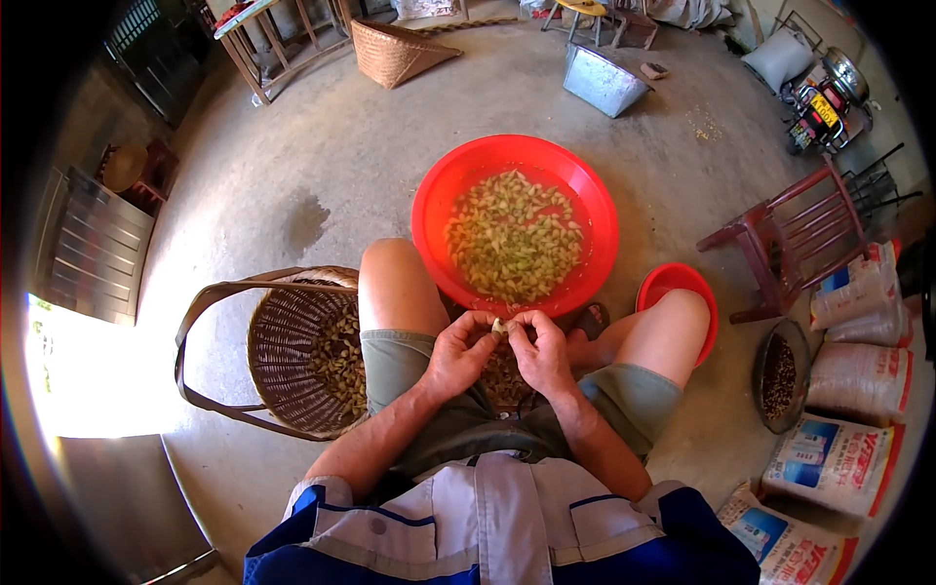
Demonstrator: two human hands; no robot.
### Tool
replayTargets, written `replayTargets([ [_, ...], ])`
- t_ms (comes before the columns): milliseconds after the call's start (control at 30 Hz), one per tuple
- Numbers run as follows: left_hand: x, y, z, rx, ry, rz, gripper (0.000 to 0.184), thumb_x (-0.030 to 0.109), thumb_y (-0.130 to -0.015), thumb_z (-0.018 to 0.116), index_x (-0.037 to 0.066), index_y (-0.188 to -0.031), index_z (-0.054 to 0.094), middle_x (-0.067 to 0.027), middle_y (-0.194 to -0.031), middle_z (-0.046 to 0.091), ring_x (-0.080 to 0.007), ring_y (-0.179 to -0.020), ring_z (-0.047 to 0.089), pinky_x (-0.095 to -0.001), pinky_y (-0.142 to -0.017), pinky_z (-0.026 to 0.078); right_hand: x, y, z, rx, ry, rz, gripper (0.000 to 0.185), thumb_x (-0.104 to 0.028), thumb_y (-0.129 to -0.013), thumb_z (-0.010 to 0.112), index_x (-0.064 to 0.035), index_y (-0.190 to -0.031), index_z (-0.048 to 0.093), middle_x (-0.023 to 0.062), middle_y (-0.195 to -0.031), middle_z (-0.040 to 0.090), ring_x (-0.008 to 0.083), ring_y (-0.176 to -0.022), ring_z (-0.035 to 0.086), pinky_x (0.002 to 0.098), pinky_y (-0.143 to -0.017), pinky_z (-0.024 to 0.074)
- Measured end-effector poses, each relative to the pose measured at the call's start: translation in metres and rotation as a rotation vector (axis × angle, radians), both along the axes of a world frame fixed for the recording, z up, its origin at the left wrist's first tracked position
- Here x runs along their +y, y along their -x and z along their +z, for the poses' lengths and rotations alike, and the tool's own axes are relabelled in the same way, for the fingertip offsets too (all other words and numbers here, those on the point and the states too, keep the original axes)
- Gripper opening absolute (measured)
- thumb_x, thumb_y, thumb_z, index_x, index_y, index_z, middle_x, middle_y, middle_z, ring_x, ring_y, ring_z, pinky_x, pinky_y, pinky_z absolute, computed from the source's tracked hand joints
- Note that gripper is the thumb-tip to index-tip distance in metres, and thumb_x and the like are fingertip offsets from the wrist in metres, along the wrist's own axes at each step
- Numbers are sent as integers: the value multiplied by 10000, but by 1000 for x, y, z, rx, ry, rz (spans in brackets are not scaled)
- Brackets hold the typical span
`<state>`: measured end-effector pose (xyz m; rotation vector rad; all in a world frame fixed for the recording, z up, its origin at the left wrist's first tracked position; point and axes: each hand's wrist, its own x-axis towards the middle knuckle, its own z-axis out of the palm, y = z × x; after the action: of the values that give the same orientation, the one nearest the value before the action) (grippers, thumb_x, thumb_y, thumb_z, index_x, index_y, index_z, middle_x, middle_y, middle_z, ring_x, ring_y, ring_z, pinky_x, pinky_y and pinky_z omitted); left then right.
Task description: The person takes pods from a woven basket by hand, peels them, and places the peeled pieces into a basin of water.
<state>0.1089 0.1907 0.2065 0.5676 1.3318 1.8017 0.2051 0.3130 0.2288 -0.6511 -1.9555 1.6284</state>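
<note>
Between my knees, my left hand (462,355) and my right hand (541,351) meet at the fingertips. Both pinch one small, pale, nut-like piece (499,326); its exact kind is too small to make out. Just beyond the fingers, a wide red basin (593,210) holds many pale yellow-green pieces (515,234). Beside my left leg, a brown wicker basket (278,336) with a tall handle contains tan, nut-like pieces (341,366). Brownish bits (504,375) lie below my hands, partly hidden by them.
A smaller red tub (673,278) sits behind my right leg. Farther right are a wooden chair (799,229), a dark bowl (765,409) of speckled bits and several printed sacks (829,463). Ahead lie a metal bin (604,83) and a woven scoop basket (395,54).
</note>
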Motion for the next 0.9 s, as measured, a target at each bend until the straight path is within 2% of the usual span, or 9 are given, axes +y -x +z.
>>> replayTargets([
  [333, -2, 4, 11, -182, -38, -11, 202, 26, -976, 483, 31, -1176, 510, -91, -1099, 619, -171, -982, 627, -313, -879, 525, 2, -3, -6, -70, 163, -14, 92, -65, -900, 616, 10, -877, 567, 16, -666, 578, 72, -560, 522, 250, -507, 436],
  [533, -5, 9, 17, -365, -120, 36, 213, 27, -973, 491, 50, -1183, 511, -83, -1134, 609, -183, -961, 633, -320, -862, 527, 10, -7, -16, -144, 3, -47, 73, -46, -881, 614, 11, -900, 573, 45, -663, 604, 98, -559, 560, 267, -512, 455],
  [633, -4, 9, 23, -416, -150, 18, 220, 18, -965, 502, 54, -1182, 519, -80, -1136, 611, -186, -967, 631, -323, -855, 527, 8, -9, -16, -113, 8, 6, 82, -36, -868, 620, 11, -928, 589, 64, -720, 623, 111, -595, 579, 273, -540, 471],
  [733, -4, 8, 18, -387, -130, 8, 217, 12, -956, 518, 54, -1168, 537, -78, -1117, 621, -184, -961, 633, -317, -849, 526, 14, -12, -19, -88, -308, 153, 102, 1, -897, 585, 11, -999, 587, 42, -815, 612, 65, -641, 566, 209, -556, 452],
  [900, -4, 6, 12, -265, -50, 4, 217, 7, -936, 561, 58, -1147, 563, -54, -1069, 637, -150, -929, 632, -284, -824, 522, 10, -10, 4, 8, 19, 154, 75, 8, -895, 614, 16, -969, 605, 49, -879, 624, 61, -724, 582, 208, -600, 472],
])
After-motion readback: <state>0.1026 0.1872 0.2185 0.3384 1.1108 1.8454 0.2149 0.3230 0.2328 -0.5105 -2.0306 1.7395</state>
